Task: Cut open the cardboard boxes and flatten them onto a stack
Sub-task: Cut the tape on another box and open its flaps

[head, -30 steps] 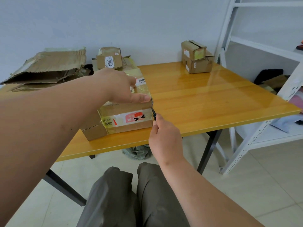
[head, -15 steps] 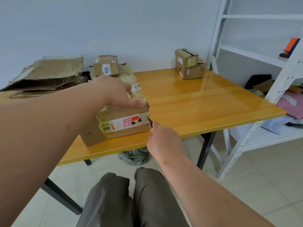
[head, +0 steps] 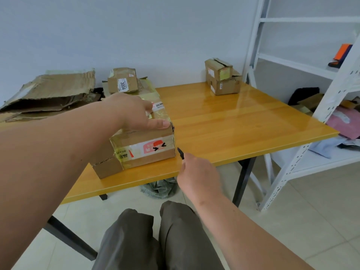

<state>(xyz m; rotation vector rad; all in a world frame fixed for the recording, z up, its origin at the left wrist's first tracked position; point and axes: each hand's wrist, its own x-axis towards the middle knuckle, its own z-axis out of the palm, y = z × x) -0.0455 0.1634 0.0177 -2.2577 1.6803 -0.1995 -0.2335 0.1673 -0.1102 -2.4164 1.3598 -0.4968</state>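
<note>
A taped cardboard box [head: 144,151] with a pink-and-white label lies near the front edge of the yellow wooden table [head: 233,129]. My left hand [head: 134,112] presses flat on the box's top, thumb along its near upper edge. My right hand [head: 196,172] grips a small black cutter [head: 180,152], whose tip points up just off the box's lower right corner, a little apart from it. A stack of flattened cardboard [head: 50,92] lies at the table's far left.
A box marked 3004 [head: 122,82] sits on other boxes at the back. Two stacked boxes [head: 222,76] stand at the back right. A white metal shelf rack [head: 311,90] holding clothes and clutter stands to the right. A crumpled bag [head: 159,188] lies under the table.
My right hand has drawn the cutter down and away from the box's right corner toward me. The left hand stays pressed on the box top.
</note>
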